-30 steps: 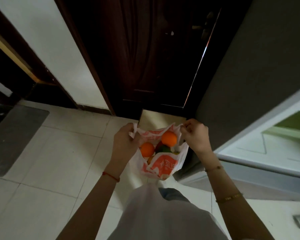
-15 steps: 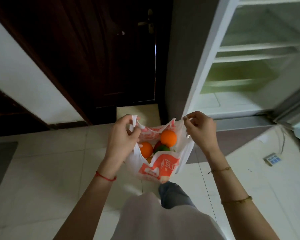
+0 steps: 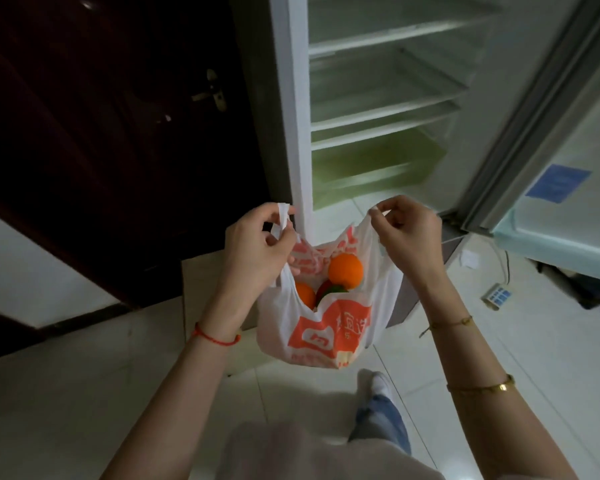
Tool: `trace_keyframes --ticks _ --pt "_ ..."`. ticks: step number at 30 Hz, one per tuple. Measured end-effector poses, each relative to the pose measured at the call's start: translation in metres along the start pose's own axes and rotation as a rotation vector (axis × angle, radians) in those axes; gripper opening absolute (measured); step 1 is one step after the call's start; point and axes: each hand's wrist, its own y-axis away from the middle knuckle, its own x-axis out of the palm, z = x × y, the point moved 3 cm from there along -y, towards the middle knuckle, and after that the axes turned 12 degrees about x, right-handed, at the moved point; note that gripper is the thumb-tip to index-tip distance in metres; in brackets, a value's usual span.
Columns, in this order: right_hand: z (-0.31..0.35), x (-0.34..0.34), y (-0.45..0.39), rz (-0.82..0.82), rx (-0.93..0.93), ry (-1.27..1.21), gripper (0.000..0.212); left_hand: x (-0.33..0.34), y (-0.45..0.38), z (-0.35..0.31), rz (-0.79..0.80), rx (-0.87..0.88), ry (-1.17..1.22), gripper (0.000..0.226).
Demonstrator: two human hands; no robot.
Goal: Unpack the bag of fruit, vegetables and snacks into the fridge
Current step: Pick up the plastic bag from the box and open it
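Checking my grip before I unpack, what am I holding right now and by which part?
The plastic bag, held open by its two handle loops: left hand pinches one, right hand the other.

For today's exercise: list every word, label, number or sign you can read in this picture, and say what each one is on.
None can be read.
Plastic bag: orange panel with white characters, too blurred.
Blue sticker on the fridge door: print too small.
Device on the floor: blue squares, no legible marks.

Bag (image 3: pixel 321 327) centre frame, hung between left hand (image 3: pixel 257 244) and right hand (image 3: pixel 407 232); open fridge (image 3: pixel 378 109) upper right, door (image 3: pixel 118 116) upper left.
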Motion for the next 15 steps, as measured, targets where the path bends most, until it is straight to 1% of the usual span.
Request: trace_keyframes --ticks 6,11,15 --pt "0.003 -0.038 -0.070 -0.035 -0.107 -0.025 0.014 0.046 -0.056 -0.042 -0.066 0.087 0.036 0.021" --pt "0.005 -0.062 -0.140 -0.012 -0.181 -0.034 0.015 0.082 -0.107 -0.069 -0.152 0.103 0.015 0.015" --pt "0.003 -0.072 -0.192 0.038 -0.192 -0.075 0.012 0.106 -0.143 -0.080 -0.253 0.061 0.020 0.022"
